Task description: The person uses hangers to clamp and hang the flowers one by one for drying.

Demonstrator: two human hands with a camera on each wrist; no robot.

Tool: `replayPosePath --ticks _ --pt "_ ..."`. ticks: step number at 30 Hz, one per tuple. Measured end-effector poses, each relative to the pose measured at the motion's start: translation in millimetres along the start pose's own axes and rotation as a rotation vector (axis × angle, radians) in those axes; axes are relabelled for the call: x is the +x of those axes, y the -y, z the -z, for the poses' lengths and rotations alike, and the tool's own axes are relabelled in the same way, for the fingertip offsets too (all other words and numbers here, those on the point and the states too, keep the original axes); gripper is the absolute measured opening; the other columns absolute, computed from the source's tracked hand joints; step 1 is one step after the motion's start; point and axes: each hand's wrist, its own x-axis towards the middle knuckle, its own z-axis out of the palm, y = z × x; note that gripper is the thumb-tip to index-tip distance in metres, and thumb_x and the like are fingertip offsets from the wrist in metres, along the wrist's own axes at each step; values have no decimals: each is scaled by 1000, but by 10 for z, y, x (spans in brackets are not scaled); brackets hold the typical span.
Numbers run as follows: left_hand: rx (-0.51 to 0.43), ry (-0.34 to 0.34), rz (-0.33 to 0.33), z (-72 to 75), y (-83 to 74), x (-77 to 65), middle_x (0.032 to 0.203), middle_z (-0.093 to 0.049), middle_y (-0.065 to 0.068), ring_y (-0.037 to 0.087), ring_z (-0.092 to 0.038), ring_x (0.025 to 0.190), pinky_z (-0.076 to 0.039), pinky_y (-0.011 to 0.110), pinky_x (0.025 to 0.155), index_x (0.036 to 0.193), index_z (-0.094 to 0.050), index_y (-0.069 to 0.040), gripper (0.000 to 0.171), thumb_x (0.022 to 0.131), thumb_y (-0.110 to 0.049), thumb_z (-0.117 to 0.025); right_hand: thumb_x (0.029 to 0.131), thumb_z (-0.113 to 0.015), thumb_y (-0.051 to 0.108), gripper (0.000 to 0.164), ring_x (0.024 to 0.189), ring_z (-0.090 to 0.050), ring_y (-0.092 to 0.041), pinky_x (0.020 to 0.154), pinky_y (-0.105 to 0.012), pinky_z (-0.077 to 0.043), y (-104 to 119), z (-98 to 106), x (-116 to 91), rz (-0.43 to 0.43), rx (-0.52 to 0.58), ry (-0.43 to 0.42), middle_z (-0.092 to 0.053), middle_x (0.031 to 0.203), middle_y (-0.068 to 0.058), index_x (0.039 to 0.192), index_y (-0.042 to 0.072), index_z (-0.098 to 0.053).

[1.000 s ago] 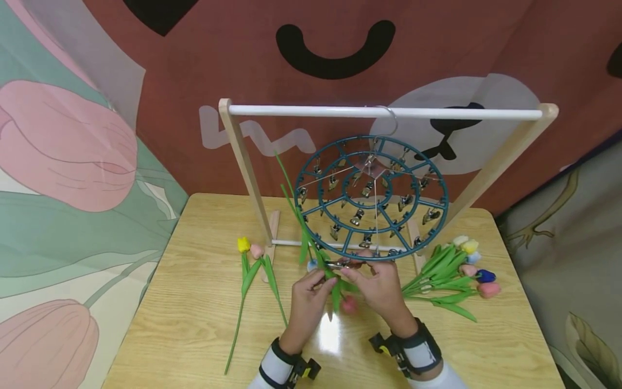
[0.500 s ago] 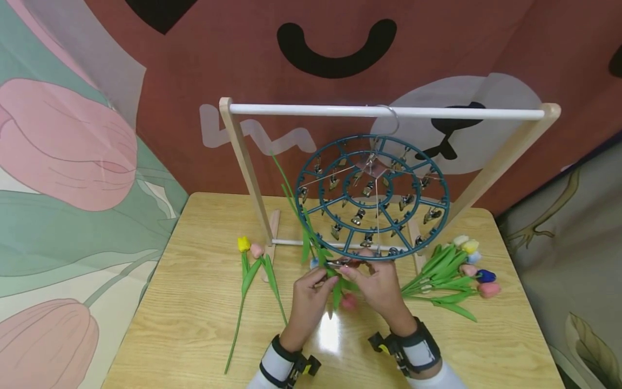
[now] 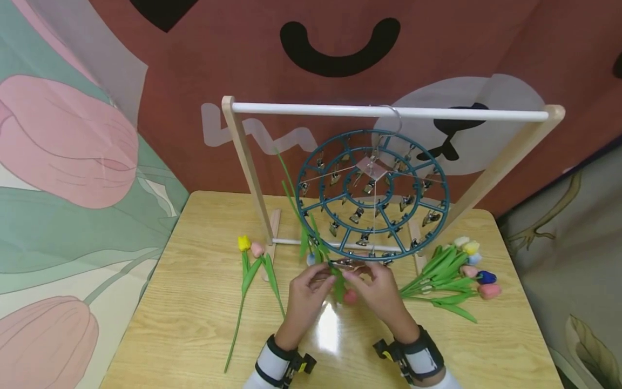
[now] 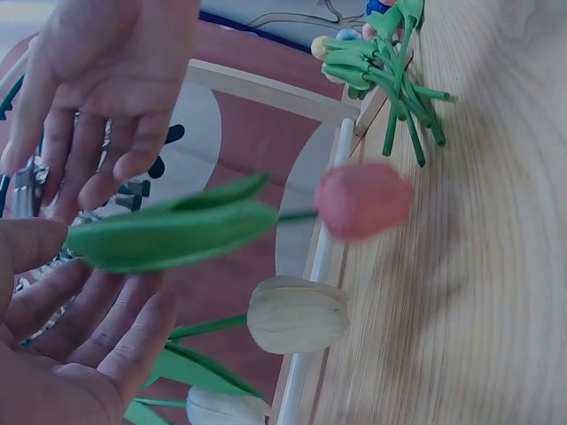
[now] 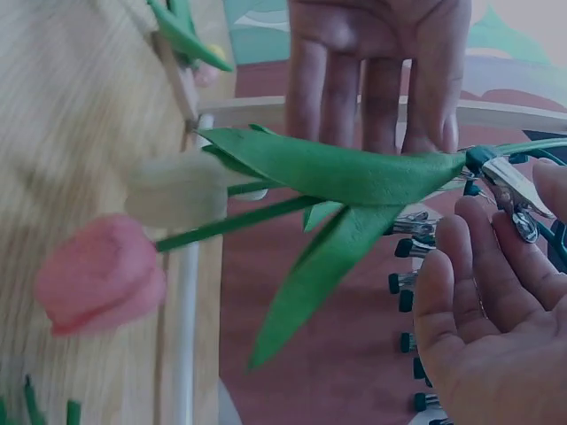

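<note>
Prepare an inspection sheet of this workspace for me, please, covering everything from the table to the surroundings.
Surface: wooden table with a bright reflection.
Job's things: pink tulip held bloom-down, metal clip at its stem; round hanger hung on the rack.
Clutter: yellow tulip and pale pink tulip lie on the left; tulip bunch on the right.
Hands: left hand pinches the pink tulip; right hand holds the metal clip.
Cables: nothing seen.
Surroundings: printed backdrop behind the table.
</note>
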Motion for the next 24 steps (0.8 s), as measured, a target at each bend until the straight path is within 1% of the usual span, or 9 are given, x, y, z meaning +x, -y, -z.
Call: replayPosePath --ticks 2,4,10,13,16,18,20,22,24 --pt "-1 2 -6 20 13 -2 112 -75 18 30 -75 100 -64 28 87 120 -70 1 27 95 -6 -73 91 -77 4 30 92 -70 -17 84 -35 -65 -21 23 -39 -17 -18 2 -74 108 -12 120 0 -68" --pt "10 4 -15 50 14 -4 111 -75 19 31 -75 99 -65 29 86 119 -70 2 25 96 -7 -72 92 -76 4 30 92 -70 -20 84 -33 -65 -38 43 -76 -16 -42 2 -73 110 -12 121 0 -68" --pt "106 29 -44 224 19 -6 110 -76 18 31 -75 98 -65 28 84 116 -72 1 19 99 -6 -69 91 -75 -1 31 91 -69 -16 79 -26 -64 -105 91 -140 99 -73 13 -74 113 -10 120 4 -68" --pt "183 37 -58 363 27 7 111 -76 13 28 -74 99 -65 29 83 113 -74 -4 17 98 -1 -67 91 -73 -3 30 90 -68 -13 79 -27 -63 -136 133 -173 152 -79 20 -75 110 -7 119 6 -69" --pt "303 45 -82 512 45 18 110 -77 7 23 -74 100 -65 31 83 111 -75 -6 20 96 4 -68 93 -70 -5 27 89 -69 -13 77 -26 -62 -161 195 -229 158 -81 36 -75 108 -6 118 7 -71" --pt "407 75 -108 612 67 10 111 -76 3 19 -73 103 -64 33 85 110 -75 -8 24 94 8 -67 95 -68 -4 25 88 -69 -14 75 -25 -62 -185 241 -270 142 -88 50 -76 107 -6 117 7 -71" --pt "488 128 -130 705 98 -13 112 -76 2 19 -72 107 -64 36 88 109 -76 -9 31 90 14 -65 97 -67 -2 23 88 -69 -12 75 -24 -62 -221 283 -313 105 -105 61 -76 107 -5 117 7 -72" --pt "540 198 -138 786 150 -50 114 -75 2 21 -71 111 -64 39 90 110 -76 -9 38 88 19 -61 99 -66 1 21 90 -69 -11 75 -24 -62 -263 322 -354 63 -125 68 -76 109 -4 118 6 -71" --pt "575 275 -120 850 225 -98 116 -75 3 22 -70 114 -62 40 94 111 -76 -8 43 87 22 -57 100 -65 3 20 91 -69 -9 76 -25 -62 -311 356 -395 28 -156 59 -76 110 -3 119 6 -71"
